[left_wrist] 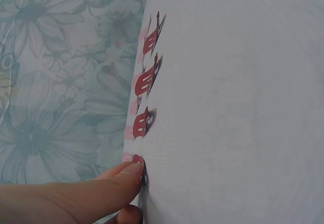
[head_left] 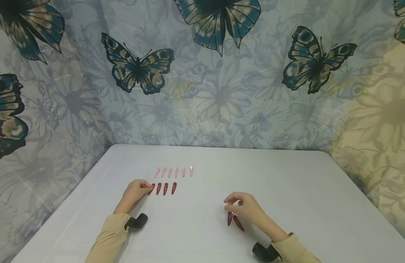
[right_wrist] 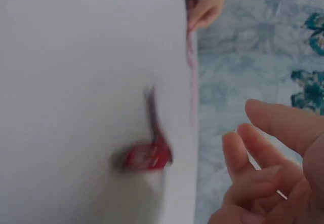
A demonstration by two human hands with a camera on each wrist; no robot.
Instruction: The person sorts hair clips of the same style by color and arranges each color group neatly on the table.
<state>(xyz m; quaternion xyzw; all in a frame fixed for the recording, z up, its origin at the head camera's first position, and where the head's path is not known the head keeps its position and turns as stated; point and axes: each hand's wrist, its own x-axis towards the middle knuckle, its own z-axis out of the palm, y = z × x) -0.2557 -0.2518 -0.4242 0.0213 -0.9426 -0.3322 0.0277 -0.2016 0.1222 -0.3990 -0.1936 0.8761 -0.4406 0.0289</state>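
My left hand [head_left: 135, 190] pinches a red snap hair clip [head_left: 152, 188] between thumb and fingertip, at the left end of a row of red clips [head_left: 165, 189]. The left wrist view shows the thumb over this clip [left_wrist: 137, 159], its lower part hidden by the fingers. Behind that row lies a row of several pink snap hair clips [head_left: 176, 172]. On the right, my right hand [head_left: 245, 207] hovers with loosely bent fingers, thumb and forefinger apart, over two more red clips [head_left: 238, 223]. These clips [right_wrist: 147, 155] look blurred in the right wrist view, away from the fingers.
The white table [head_left: 195, 233] carries both rows left of its middle. A wall covering [head_left: 222, 120] with butterflies and flowers rises behind it. Black wrist devices [head_left: 136, 221] sit at both sleeve cuffs.
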